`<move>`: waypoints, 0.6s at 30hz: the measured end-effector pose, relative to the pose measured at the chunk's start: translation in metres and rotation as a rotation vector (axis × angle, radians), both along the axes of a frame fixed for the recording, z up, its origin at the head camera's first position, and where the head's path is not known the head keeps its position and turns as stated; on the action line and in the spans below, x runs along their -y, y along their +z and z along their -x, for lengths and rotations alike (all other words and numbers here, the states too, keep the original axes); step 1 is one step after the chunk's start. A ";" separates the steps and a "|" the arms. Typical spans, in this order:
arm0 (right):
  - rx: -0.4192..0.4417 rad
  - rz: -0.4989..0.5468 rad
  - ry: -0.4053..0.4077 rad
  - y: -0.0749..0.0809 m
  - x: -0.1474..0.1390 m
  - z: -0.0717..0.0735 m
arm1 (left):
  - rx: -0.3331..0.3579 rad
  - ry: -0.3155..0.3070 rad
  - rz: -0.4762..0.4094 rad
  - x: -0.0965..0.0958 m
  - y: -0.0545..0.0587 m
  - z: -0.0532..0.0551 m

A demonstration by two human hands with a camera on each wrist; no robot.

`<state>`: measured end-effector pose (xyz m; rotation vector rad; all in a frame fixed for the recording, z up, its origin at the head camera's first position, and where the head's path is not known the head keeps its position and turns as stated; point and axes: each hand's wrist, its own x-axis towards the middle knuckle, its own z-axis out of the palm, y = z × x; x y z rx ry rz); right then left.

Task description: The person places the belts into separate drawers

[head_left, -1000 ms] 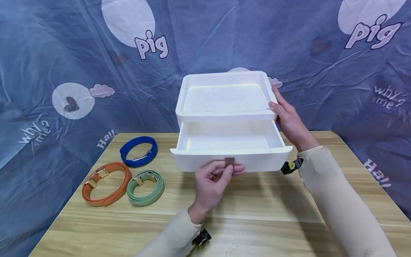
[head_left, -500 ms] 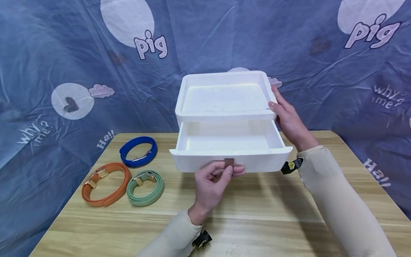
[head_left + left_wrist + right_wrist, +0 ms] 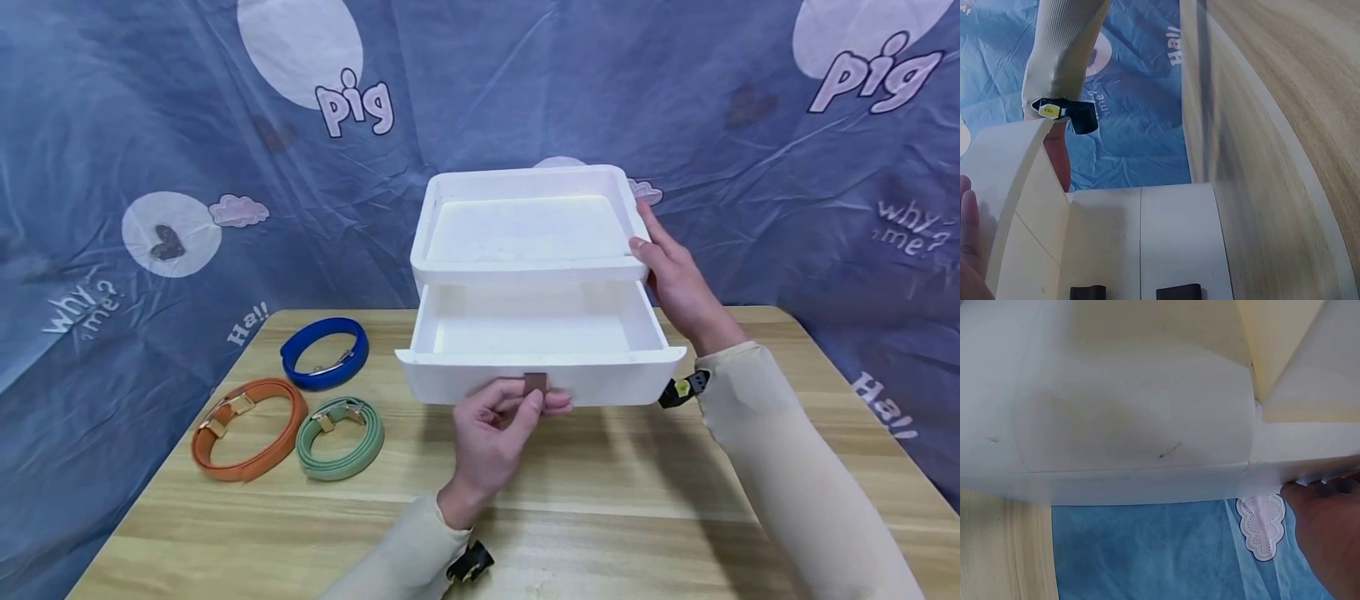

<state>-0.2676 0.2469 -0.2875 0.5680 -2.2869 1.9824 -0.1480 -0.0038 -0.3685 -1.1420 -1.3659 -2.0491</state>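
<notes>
A white drawer cabinet (image 3: 528,272) with a shallow open tray on top stands near the back of the table. Its upper drawer (image 3: 615,383) is pulled out, and the bare inside shows. My left hand (image 3: 489,433) pinches the brown pull tab (image 3: 535,382) on that drawer between thumb and fingers. At the cabinet's right side my right hand (image 3: 681,287) grips the top edge, thumb over the rim. In the left wrist view, lower drawers (image 3: 1175,231) sit closed beneath, with dark tabs (image 3: 1179,292). The right wrist view shows the right fingers (image 3: 1310,497) at the cabinet's edge.
Left of the cabinet lie three coiled belts: a blue belt (image 3: 324,379), an orange belt (image 3: 258,467) and a green belt (image 3: 345,467). They rest on the wooden table (image 3: 600,533). Behind it hangs a blue printed cloth (image 3: 480,92).
The upper drawer has come out very slightly toward me, with my left hand on its tab. My right hand keeps its grip on the cabinet; the belts stay put.
</notes>
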 end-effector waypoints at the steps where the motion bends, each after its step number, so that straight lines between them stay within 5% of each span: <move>1: 0.001 0.000 -0.003 0.000 0.000 0.000 | 0.000 -0.001 0.001 0.000 0.000 0.000; 18: -0.012 0.022 0.006 -0.001 0.000 0.001 | 0.008 -0.018 -0.011 -0.001 0.001 -0.002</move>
